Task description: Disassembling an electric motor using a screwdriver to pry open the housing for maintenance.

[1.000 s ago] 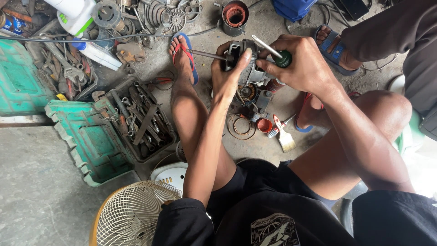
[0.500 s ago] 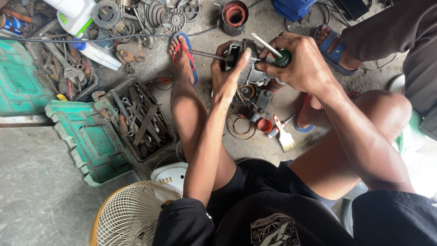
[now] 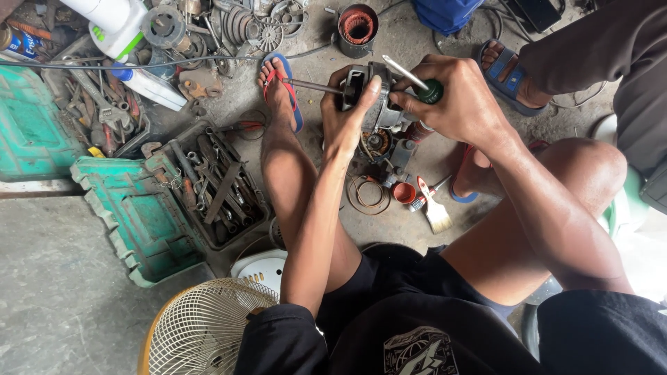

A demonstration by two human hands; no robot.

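A small electric motor (image 3: 372, 97) is steadied by the left hand (image 3: 351, 114), fingers clamped around its housing, so that a green-handled screwdriver (image 3: 417, 82), gripped tightly in the right hand (image 3: 462, 104), is held against it.

I see an informal repair workshop on a concrete floor (image 3: 62, 278): an open green toolbox (image 3: 174, 201) of wrenches, scattered motor parts (image 3: 243, 24), a fan grille (image 3: 201, 330).
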